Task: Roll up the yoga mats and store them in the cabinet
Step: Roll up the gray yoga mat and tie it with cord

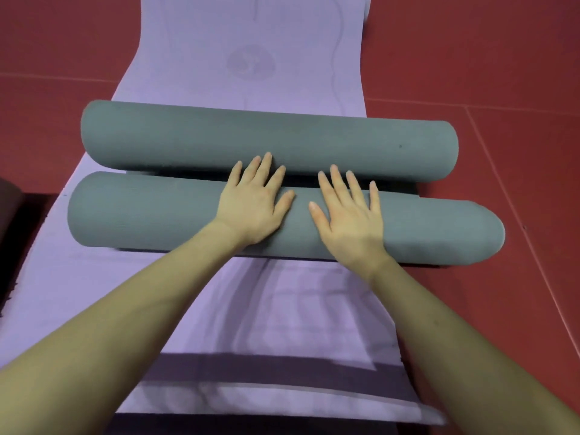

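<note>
Both hands flat and unclenched, left hand (255, 204) and right hand (346, 211), on the near grey-green foam roll (141, 211): press evenly, keep its ends square.

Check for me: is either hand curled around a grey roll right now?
No: the left hand and the right hand both lie flat, fingers straight, on top of the near grey roll.

No words, brand names, labels or numbers can be read anywhere in the view. The only sign is a faint round emblem (250, 62) with a curling symbol inside it, printed in a darker tone on the flat lilac foam yoga mat (194, 58); its form is too pale and blurred to identify with certainty.
</note>
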Demonstrator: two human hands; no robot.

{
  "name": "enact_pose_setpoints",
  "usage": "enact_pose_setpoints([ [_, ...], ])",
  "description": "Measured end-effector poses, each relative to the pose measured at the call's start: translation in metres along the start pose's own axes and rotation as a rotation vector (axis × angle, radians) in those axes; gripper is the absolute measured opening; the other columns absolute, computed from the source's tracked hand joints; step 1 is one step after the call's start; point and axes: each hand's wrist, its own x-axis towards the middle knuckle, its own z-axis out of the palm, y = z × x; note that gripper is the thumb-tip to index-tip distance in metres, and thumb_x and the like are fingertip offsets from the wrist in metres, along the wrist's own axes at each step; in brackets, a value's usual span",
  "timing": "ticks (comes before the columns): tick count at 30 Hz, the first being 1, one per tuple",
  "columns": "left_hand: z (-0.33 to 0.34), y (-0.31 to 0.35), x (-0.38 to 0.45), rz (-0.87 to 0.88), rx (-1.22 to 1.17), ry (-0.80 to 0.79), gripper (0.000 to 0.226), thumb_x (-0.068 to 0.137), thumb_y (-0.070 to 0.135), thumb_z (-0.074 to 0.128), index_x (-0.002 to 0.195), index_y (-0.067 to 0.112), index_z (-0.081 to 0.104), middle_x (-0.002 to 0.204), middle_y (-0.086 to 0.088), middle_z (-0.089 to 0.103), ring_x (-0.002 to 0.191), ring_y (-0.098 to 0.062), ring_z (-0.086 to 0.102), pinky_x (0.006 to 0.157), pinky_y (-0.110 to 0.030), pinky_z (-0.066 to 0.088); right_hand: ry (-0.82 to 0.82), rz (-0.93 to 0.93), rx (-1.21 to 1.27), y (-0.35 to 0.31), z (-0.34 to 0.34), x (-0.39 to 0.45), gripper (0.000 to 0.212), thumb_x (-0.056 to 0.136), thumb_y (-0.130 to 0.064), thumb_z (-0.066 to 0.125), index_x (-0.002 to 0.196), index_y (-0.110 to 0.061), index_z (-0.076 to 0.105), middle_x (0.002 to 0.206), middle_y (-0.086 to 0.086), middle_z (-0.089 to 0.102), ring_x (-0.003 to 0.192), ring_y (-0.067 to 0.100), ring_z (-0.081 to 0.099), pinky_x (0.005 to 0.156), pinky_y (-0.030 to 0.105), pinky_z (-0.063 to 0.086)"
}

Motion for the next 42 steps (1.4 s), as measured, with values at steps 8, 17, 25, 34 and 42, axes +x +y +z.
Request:
enact_pose_setpoints([
  [8, 0.018, 0.003, -0.029, 0.184, 0.058, 0.259, 0.056, 0.092, 0.039, 0.037, 0.134, 0.005, 0.053, 0.137, -0.018, 0.052, 0.124, -0.037, 0.05, 0.104, -0.051, 0.037, -0.031, 0.086, 0.043, 0.003, -0.002, 0.04, 0.052, 0.1, -0.047, 0.022, 0.148, -0.027, 0.026, 0.158, -0.005, 0.016, 0.143, 0.017, 0.019, 0.114, 0.05, 0.003],
  [17, -0.003, -0.027, 0.016, 0.315, 0.085, 0.003, 0.09, 0.081, 0.071, 0.023, 0.148, 0.012, 0.031, 0.149, -0.018, 0.036, 0.135, -0.038, 0.036, 0.111, -0.052, 0.024, 0.012, -0.093, 0.092, 0.022, -0.001, -0.001, 0.076, 0.085, -0.058, 0.044, 0.15, -0.026, 0.02, 0.158, -0.001, 0.016, 0.146, 0.022, 0.008, 0.113, 0.052, -0.006],
  [25, 0.002, -0.016, 0.016, 0.18, 0.217, 0.017, 0.121, 0.066, 0.07, 0.067, 0.153, 0.014, 0.003, 0.158, -0.015, 0.013, 0.143, -0.039, 0.014, 0.112, -0.059, 0.006, -0.132, -0.099, -0.121, 0.022, -0.005, 0.028, 0.127, 0.059, -0.06, 0.077, 0.151, -0.024, -0.002, 0.159, 0.001, 0.005, 0.146, 0.023, 0.001, 0.113, 0.056, -0.001],
  [34, 0.007, -0.014, 0.009, 0.233, 0.154, 0.176, 0.114, 0.031, 0.053, 0.091, 0.129, 0.006, 0.056, 0.118, -0.022, 0.06, 0.101, -0.043, 0.059, 0.089, -0.058, 0.042, -0.003, -0.142, -0.062, 0.024, -0.004, 0.023, 0.1, 0.054, -0.044, 0.086, 0.14, -0.017, 0.042, 0.138, 0.004, 0.046, 0.128, 0.024, 0.038, 0.105, 0.06, 0.017],
  [42, 0.013, -0.011, -0.034, 0.362, 0.088, 0.281, 0.109, 0.038, 0.061, 0.087, 0.13, 0.012, 0.055, 0.111, -0.024, 0.061, 0.09, -0.04, 0.06, 0.083, -0.045, 0.047, 0.005, -0.19, -0.054, 0.023, -0.012, -0.02, 0.104, 0.041, -0.047, 0.09, 0.133, -0.014, 0.052, 0.13, 0.006, 0.057, 0.117, 0.027, 0.052, 0.102, 0.058, 0.03],
])
